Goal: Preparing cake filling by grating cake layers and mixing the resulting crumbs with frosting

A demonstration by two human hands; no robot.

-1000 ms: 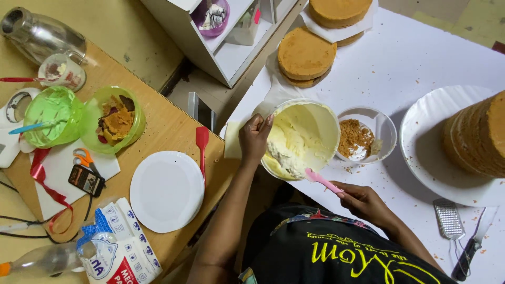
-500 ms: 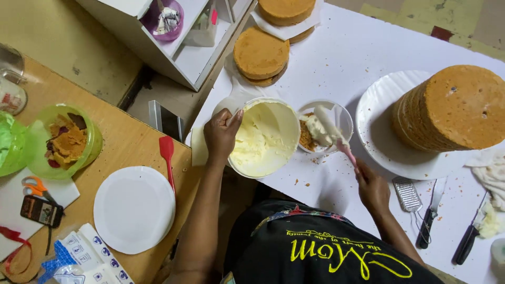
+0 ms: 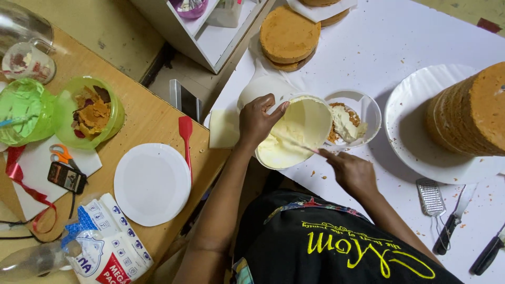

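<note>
My left hand [image 3: 256, 122] grips the near rim of a white bowl of pale yellow cream [image 3: 294, 131] on the white table. My right hand [image 3: 351, 171] holds a pink-handled spatula [image 3: 301, 145] whose blade is dipped into the cream in that bowl. Just right of it stands a smaller white bowl [image 3: 359, 117] with crumbs and a dollop of cream. A tall stack of brown cake layers [image 3: 471, 113] rests on a white plate [image 3: 413, 131] at the right.
Two more cake rounds [image 3: 288, 36] lie at the back. A grater [image 3: 431, 197] and knives [image 3: 452, 221] lie at the right. The wooden table [image 3: 147, 113] at the left holds a red spatula [image 3: 185, 134], a white plate [image 3: 151, 184], green bowls [image 3: 89, 113], scissors and a bag.
My right hand brought the spatula from the small crumb bowl back into the cream bowl. A dollop of cream now sits in the small bowl. The view shifted slightly.
</note>
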